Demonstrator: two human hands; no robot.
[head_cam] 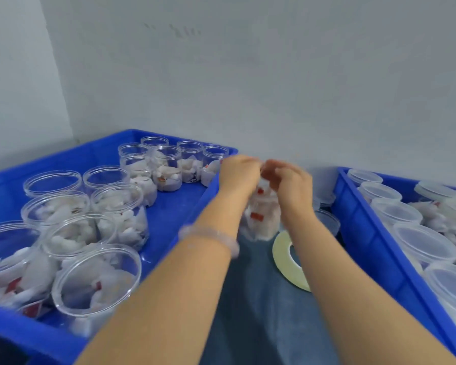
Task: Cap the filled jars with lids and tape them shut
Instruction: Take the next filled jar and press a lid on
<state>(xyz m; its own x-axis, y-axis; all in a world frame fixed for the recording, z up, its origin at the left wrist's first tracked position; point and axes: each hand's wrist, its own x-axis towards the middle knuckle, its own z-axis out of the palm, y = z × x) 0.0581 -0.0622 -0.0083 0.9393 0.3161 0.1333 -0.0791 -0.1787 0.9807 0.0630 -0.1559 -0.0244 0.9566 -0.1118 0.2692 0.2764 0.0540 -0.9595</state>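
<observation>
One jar [261, 217], clear and packed with white pieces bearing small red marks, stands upright on the dark table [261, 317] in the gap between two blue crates. Both hands meet at its top. The left hand [238, 175] curls over the left side of the mouth and the right hand [291, 183] over the right side, so the body of the jar hangs below the grip and only its middle and lower part show between the wrists. Motion blur and the fingers hide the mouth; whether a lid sits under them cannot be told. A clear beaded bracelet [208, 235] circles the left wrist.

Just near of the jar, touching the table and partly under the right forearm, lies a pale roll of tape [281, 259], flat on its side. Loose lids [327, 222] lie right of the jar, beside the right crate [366, 233], which holds capped jars [424, 243] in a row. The left crate [179, 196] holds many open jars [95, 277], most of them filled, from its near corner to its far one. A pale wall [248, 75] closes the far side.
</observation>
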